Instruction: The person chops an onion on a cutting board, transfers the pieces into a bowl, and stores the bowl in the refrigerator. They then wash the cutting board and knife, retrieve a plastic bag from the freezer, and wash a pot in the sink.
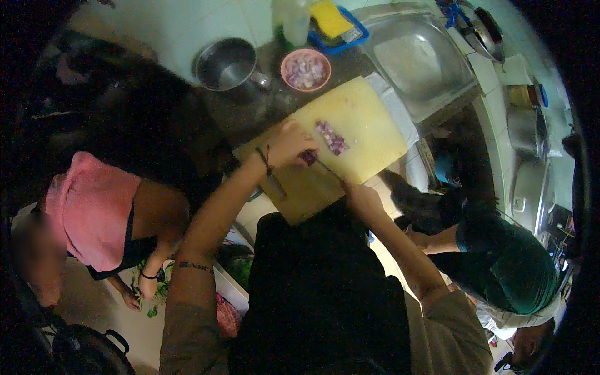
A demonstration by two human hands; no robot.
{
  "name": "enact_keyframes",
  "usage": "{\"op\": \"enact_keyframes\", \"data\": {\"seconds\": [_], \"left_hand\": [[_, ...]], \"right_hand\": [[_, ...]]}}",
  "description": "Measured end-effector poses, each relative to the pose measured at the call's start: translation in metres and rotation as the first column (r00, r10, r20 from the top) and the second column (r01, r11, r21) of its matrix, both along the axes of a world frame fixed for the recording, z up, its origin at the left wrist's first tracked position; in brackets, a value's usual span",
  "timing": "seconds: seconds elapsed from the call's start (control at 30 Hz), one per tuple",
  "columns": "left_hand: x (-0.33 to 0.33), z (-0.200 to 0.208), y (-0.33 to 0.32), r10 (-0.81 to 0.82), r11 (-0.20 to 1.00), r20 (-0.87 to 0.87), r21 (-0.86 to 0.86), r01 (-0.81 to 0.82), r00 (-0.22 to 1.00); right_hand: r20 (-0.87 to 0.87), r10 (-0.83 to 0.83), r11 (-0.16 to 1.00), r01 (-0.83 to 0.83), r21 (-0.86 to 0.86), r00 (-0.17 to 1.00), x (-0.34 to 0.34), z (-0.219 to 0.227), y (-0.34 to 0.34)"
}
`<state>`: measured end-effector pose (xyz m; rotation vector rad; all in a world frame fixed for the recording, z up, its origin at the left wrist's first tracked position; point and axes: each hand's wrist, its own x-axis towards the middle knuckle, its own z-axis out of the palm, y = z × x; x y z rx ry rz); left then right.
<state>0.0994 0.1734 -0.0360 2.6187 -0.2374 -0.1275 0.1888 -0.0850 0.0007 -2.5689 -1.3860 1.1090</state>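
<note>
On dark counter by steel sink (420, 59), yellow cutting board (359, 125); left hand (289, 144) fingers closed on purple onion (309, 157), right hand (362, 199) gripping knife (329, 170).

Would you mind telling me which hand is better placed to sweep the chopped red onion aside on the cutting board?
Probably the left hand: it rests on the onion piece right beside the chopped red onion on the cutting board, while the right hand grips the knife.

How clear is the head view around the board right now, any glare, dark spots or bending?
Head view: dim overall, black at the rim; the board is the brightest patch, mildly washed out. Left hand and onion are readable, the knife by the right hand is thin and blurred. Sink edges curve from fisheye.
</note>
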Motion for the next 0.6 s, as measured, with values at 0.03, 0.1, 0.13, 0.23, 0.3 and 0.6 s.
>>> {"op": "enact_keyframes", "data": {"seconds": [0.03,0.1,0.13,0.23,0.3,0.6], "left_hand": [[-0.001,0.001,0.0,-0.015,1.0,-0.034,-0.014,0.015,0.999],[-0.003,0.001,0.001,0.001,0.999,-0.03,-0.035,-0.002,1.0],[-0.003,0.002,0.002,0.01,0.999,-0.037,-0.043,-0.011,0.999],[-0.004,0.002,0.004,0.002,1.0,-0.014,-0.031,-0.002,1.0],[-0.005,0.002,0.004,0.01,0.997,-0.025,-0.07,-0.012,1.0],[-0.016,0.002,0.001,0.043,0.999,-0.004,-0.015,-0.043,0.999]], "right_hand": [[-0.034,-0.013,1.0,0.014,0.024,0.999,-0.001,0.004,-0.002],[-0.058,-0.061,0.994,0.066,0.083,0.996,-0.002,0.012,-0.005],[-0.057,-0.063,0.997,0.065,0.039,0.996,-0.003,0.014,-0.005],[-0.046,-0.042,0.998,0.04,-0.038,0.998,-0.007,0.012,-0.001],[-0.012,-0.011,0.999,0.011,-0.048,1.0,-0.01,0.005,0.003],[0.018,0.008,1.0,-0.007,-0.026,1.0,-0.025,0.008,-0.003]]}}
